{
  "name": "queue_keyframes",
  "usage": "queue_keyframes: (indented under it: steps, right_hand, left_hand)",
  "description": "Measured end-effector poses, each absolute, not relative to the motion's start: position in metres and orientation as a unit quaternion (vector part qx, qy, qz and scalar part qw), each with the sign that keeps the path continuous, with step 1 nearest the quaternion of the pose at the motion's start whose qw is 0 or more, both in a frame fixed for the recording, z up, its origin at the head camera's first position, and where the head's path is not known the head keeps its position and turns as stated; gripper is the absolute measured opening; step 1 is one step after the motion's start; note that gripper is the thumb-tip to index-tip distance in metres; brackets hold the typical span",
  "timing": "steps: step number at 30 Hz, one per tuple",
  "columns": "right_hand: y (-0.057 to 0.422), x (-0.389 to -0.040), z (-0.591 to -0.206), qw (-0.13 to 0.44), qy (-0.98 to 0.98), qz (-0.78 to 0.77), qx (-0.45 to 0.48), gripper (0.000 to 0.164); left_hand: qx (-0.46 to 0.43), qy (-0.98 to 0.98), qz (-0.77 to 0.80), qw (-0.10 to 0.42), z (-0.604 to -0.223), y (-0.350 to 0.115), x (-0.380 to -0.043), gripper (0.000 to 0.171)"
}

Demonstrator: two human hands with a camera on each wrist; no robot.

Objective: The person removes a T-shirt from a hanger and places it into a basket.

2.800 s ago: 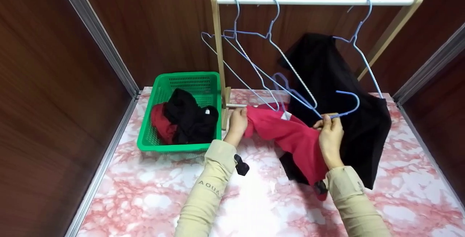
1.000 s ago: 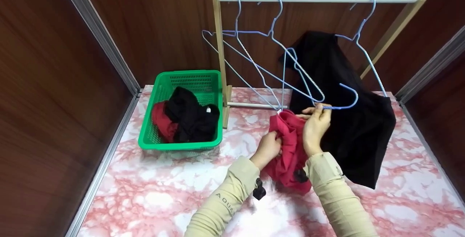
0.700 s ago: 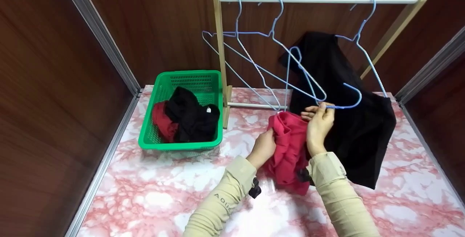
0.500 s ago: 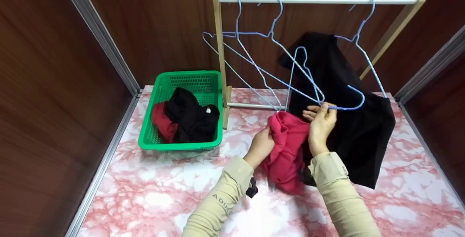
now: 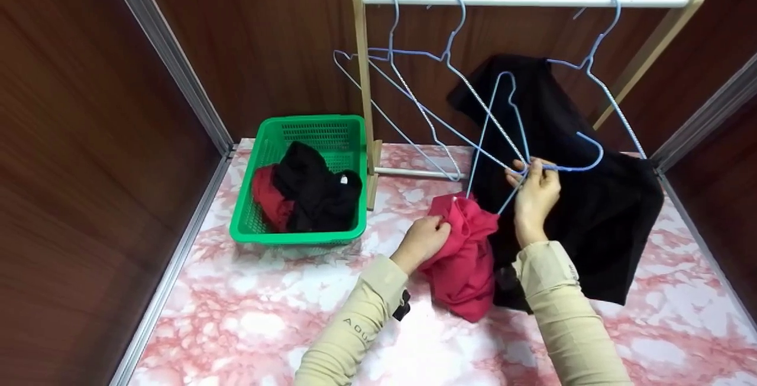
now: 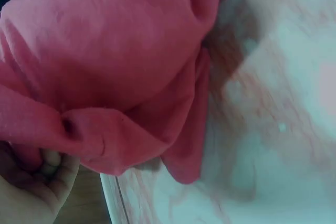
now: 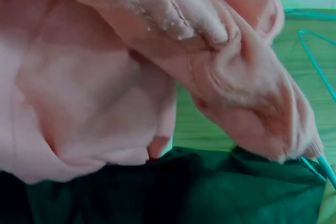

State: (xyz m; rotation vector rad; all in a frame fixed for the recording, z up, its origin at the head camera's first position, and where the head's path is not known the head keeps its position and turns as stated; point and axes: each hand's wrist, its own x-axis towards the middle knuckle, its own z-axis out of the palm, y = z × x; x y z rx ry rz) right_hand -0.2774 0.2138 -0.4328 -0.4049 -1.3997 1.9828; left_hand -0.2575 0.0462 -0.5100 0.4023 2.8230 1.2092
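Near the rack, my right hand (image 5: 537,191) pinches a blue wire hanger (image 5: 571,168) at the base of its hook, which points right. One end of this hanger sticks up behind, and its wires run down into the neck of a red garment (image 5: 464,273). My left hand (image 5: 423,241) grips the bunched edge of that garment, left of the wires. In the left wrist view, curled fingers (image 6: 52,166) show beneath a fold of the cloth. The right wrist view has the garment (image 7: 252,93) looking pale pink, with wire leaving it at the lower right.
A white-barred rack (image 5: 532,0) with wooden posts carries two bare hangers at left and one at right with a black garment (image 5: 585,220). The green basket (image 5: 295,237) left of the rack holds black and red clothes. Wood-look walls enclose the marbled surface (image 5: 248,315).
My left hand has moved right and down from the garment's far end, bunching the cloth. The held hanger's far end has swung upward, and its wires now enter the garment. My right hand keeps its pinch.
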Motion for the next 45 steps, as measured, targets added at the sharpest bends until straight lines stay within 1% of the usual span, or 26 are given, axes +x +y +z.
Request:
queue_keyframes:
  steps: [4,10,14,18,22,29,33,38,45]
  right_hand:
    - [0.215,-0.280,-0.432,0.333,-0.538,0.761,-0.143,0.012]
    - [0.216,-0.283,-0.430,0.338,-0.555,0.751,-0.113,0.012]
    - [0.215,-0.285,-0.429,0.335,-0.568,0.743,-0.109,0.012]
    - [0.213,-0.286,-0.428,0.319,-0.600,0.725,-0.112,0.011]
    - [0.213,-0.287,-0.426,0.307,-0.625,0.710,-0.104,0.013]
    - [0.212,-0.289,-0.423,0.316,-0.619,0.714,-0.081,0.013]
    - [0.215,-0.291,-0.418,0.323,-0.617,0.713,-0.080,0.012]
    - [0.218,-0.293,-0.409,0.329,-0.635,0.695,-0.080,0.013]
    - [0.219,-0.294,-0.402,0.334,-0.659,0.669,-0.080,0.013]
  left_hand:
    - [0.153,0.921,0.358,0.029,-0.512,0.042,-0.257,0.025]
    - [0.177,0.931,0.316,0.052,-0.513,0.037,-0.256,0.027]
    - [0.182,0.933,0.304,0.056,-0.514,0.035,-0.255,0.028]
    - [0.186,0.934,0.298,0.062,-0.515,0.033,-0.255,0.027]
    - [0.186,0.935,0.294,0.068,-0.515,0.032,-0.255,0.027]
    - [0.195,0.938,0.274,0.081,-0.516,0.031,-0.255,0.032]
    - [0.204,0.940,0.261,0.078,-0.520,0.030,-0.255,0.029]
    - [0.204,0.941,0.264,0.061,-0.525,0.027,-0.256,0.027]
    - [0.198,0.942,0.264,0.057,-0.525,0.027,-0.255,0.029]
